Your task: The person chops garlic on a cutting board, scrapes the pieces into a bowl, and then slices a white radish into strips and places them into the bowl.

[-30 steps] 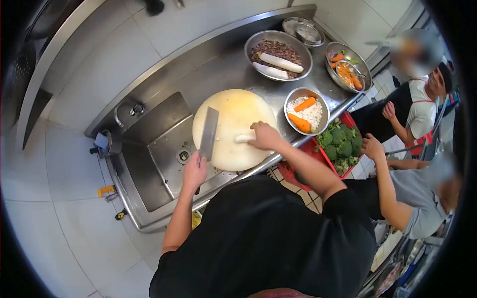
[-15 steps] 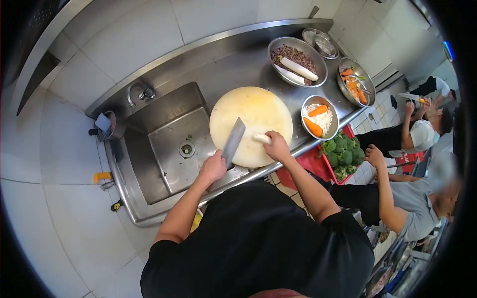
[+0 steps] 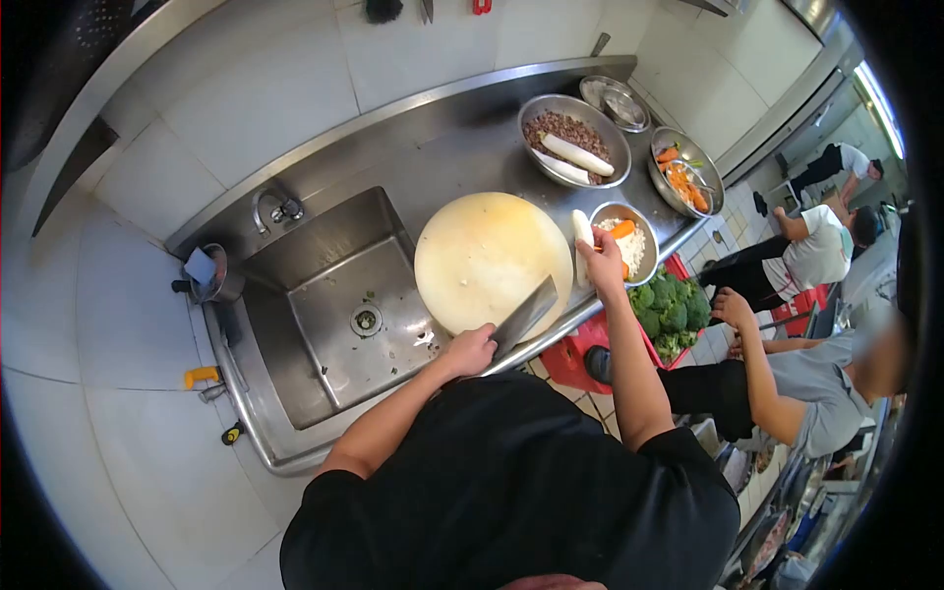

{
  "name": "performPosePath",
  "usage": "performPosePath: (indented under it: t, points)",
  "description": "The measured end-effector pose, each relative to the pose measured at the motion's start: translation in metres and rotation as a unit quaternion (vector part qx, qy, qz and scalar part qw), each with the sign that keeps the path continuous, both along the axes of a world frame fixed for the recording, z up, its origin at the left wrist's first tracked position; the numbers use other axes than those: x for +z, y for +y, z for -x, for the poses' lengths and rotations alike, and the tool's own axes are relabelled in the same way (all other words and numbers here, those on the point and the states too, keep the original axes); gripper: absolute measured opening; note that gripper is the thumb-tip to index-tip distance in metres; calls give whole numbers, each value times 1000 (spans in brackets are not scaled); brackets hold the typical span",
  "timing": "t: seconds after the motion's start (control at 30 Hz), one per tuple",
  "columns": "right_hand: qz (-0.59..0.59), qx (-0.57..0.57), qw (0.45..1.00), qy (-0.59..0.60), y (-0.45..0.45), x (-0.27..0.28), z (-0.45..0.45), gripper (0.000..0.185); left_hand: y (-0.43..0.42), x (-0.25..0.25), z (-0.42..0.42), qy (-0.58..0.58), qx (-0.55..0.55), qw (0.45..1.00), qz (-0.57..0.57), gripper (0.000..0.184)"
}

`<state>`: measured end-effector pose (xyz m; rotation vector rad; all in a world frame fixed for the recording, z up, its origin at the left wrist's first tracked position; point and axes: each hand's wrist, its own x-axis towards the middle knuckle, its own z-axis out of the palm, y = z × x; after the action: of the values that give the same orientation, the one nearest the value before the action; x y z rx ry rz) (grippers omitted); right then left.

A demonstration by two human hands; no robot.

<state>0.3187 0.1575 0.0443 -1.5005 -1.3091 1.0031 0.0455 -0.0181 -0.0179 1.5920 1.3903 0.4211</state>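
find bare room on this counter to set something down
Bare steel shows between the sink, backsplash and round board. Most of the board is bare too, but the cleaver in the left hand crosses its near right edge. It's crowded rightward: the right hand holds a white vegetable beside the carrot bowl, with more bowls beyond.

Cleaver (image 3: 528, 313) and white vegetable (image 3: 582, 232)
Broad grey blade slanting over the round board's (image 3: 482, 256) edge; pale, elongated piece between board and carrot bowl (image 3: 652, 258).
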Motion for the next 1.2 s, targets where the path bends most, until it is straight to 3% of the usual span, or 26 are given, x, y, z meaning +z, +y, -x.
performPosePath:
  t: [0.07, 0.17, 0.2, 0.3, 0.33, 0.47, 0.53, 0.57, 0.63, 0.67, 0.7, 0.8, 0.9, 0.97, 1.03, 1.07, 1.1, 1.17, 1.2]
  points:
    - [0, 36, 999, 8, 7, -6, 3, 45, 5, -6, -7, 20, 18, 1000, 13, 37]
    - [0, 96, 980, -173, 9, -32, 11, 50, -8, 18, 11, 48, 81, 994, 59, 40]
    - [2, 106, 968, -229, -1, -23, 20, 54, -21, -4, 20, 58, 114, 991, -33, 36]
    - [-15, 143, 944, -297, -1, -55, 29, 48, -45, 53, 49, -96, 236, 960, 121, 27]
    - [2, 142, 934, -328, -3, -59, 32, 46, -50, 52, 59, -101, 274, 952, 95, 24]
    - [-221, 129, 879, -403, -21, -62, 70, 47, -58, 72, 84, -135, 397, 907, 24, 17]
    - [-131, 285, 899, -307, -26, -57, 106, 45, -53, 82, 90, -151, 432, 889, -7, 14]
    - [-132, 317, 898, -275, -30, -69, 126, 45, -51, 87, 91, -148, 444, 884, -18, 13]
    - [-44, 327, 860, -388, -39, -90, 171, 32, -39, 99, 89, -145, 450, 880, -43, 12]
    - [-26, 342, 882, -324, -46, -97, 182, 20, -35, 95, 92, -178, 451, 873, -46, 16]
    - [-139, 368, 871, -293, -58, -106, 194, 18, -32, 109, 86, -173, 449, 874, -60, 15]
    - [-101, 583, 765, -254, -105, -82, 228, 17, -30, 128, 85, -177, 441, 877, -69, 13]
    - [-62, 684, 694, -216, -129, -32, 204, 17, -41, 130, 90, -180, 448, 872, -78, 12]
    - [-160, 547, 803, -174, -114, -42, 178, 21, -46, 133, 86, -172, 456, 869, -82, 13]
    - [-182, 345, 895, -216, -74, -44, 131, 31, -50, 131, 73, -150, 456, 875, -58, 14]
    - [-209, 210, 905, -306, -50, -56, 107, 39, -53, 128, 64, -139, 456, 878, -46, 14]
    - [-198, 124, 874, -427, -36, -37, 86, 46, -54, 112, 56, -150, 451, 879, -23, 19]
    - [-47, 231, 827, -511, 0, -37, 46, 53, -54, 73, 42, -125, 419, 899, 43, 28]
    - [-39, 249, 836, -488, 12, -47, 38, 55, -50, 52, 37, -90, 380, 917, 82, 30]
